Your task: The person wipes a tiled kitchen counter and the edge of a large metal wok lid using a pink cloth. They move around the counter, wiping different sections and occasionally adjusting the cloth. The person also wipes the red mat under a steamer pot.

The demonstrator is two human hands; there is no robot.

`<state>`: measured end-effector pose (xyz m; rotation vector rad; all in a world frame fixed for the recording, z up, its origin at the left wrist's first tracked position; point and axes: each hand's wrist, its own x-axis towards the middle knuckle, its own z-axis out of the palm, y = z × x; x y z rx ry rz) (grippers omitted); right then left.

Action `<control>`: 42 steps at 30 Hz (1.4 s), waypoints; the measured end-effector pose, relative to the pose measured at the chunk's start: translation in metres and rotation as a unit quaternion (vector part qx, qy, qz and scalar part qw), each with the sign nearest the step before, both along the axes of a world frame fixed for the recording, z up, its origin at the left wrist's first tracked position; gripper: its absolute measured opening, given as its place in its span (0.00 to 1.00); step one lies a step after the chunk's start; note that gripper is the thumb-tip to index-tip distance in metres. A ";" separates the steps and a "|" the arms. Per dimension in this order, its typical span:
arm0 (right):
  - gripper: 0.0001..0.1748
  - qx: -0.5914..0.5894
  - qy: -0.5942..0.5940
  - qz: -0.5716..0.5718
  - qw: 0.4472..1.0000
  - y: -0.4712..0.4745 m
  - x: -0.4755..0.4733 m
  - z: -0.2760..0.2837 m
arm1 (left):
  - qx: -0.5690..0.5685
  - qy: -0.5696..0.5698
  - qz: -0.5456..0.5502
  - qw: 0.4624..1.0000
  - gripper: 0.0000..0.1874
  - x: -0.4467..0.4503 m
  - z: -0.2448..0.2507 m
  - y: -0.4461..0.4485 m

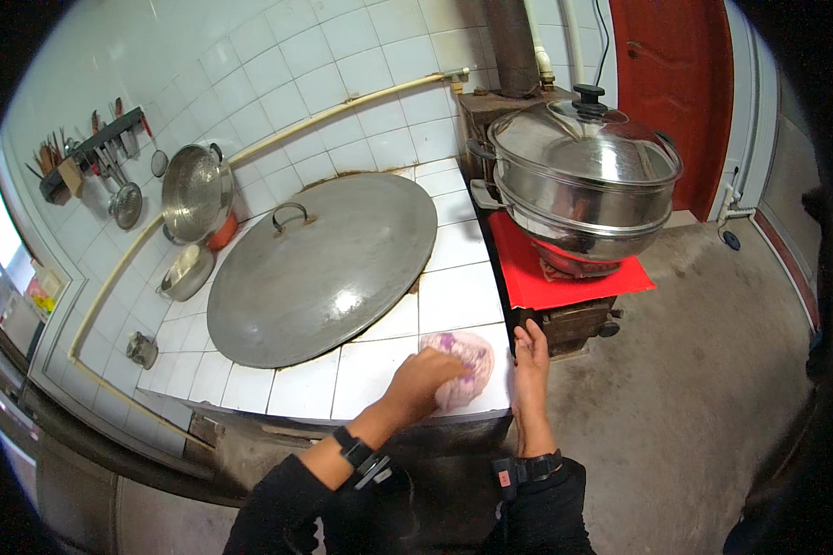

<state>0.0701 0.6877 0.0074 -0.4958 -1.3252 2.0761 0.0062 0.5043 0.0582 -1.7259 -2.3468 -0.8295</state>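
My left hand (pixel 427 381) presses on a pink and purple cloth (pixel 468 364) that lies on the white tiled stovetop (pixel 378 364) near its front right corner. Whether its fingers grip the cloth is hidden by the back of the hand. My right hand (pixel 531 364) is at the stovetop's right edge, palm turned inward, fingers raised and somewhat curled, with nothing seen in it. Behind and left of the cloth, a large round grey metal lid (pixel 326 270) with a loop handle covers much of the stovetop.
At the right, a steel steamer pot (pixel 586 187) with a glass-topped lid stands over a red sheet (pixel 569 284) on a low stove. A perforated steel pan (pixel 196 187) leans at the back left beside a metal bowl (pixel 187 274). Utensils hang from a wall rack (pixel 104 142).
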 end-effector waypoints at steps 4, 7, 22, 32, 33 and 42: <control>0.25 0.004 -0.015 0.009 1.000 0.002 0.004 0.002 | -0.025 -0.040 0.022 0.999 0.26 0.024 0.009 -0.051; 0.26 -0.005 -0.020 0.013 1.000 0.003 0.006 0.003 | -0.050 -0.037 0.038 0.997 0.24 0.024 0.019 -0.084; 0.25 0.036 0.006 -0.030 0.999 -0.006 0.000 -0.001 | -0.075 0.014 0.024 0.997 0.25 -0.074 0.000 0.011; 0.25 -0.009 0.027 -0.038 0.999 0.000 -0.002 -0.002 | -0.046 0.019 -0.046 0.998 0.28 -0.065 -0.003 0.099; 0.25 -0.014 0.027 -0.043 0.999 0.001 -0.002 -0.003 | -0.050 -0.001 -0.050 0.997 0.27 -0.053 -0.004 0.093; 0.26 -0.042 -0.002 -0.035 0.998 0.003 0.009 0.010 | -0.010 -0.076 -0.097 0.992 0.24 0.012 0.000 -0.011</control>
